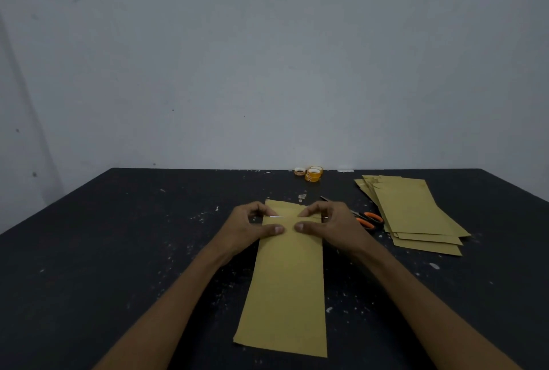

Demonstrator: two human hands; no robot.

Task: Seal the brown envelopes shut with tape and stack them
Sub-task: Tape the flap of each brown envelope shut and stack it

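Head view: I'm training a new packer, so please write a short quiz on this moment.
1. True or false: the orange-handled scissors lie between the brown envelope and the pile of envelopes.
2. Where are the tape rolls? A) near the far edge of the table; B) on the pile; C) under the scissors.
3. Fill in: the left hand and right hand hold the brown envelope at its ___ end (near or far).
Key: 1 true; 2 A; 3 far.
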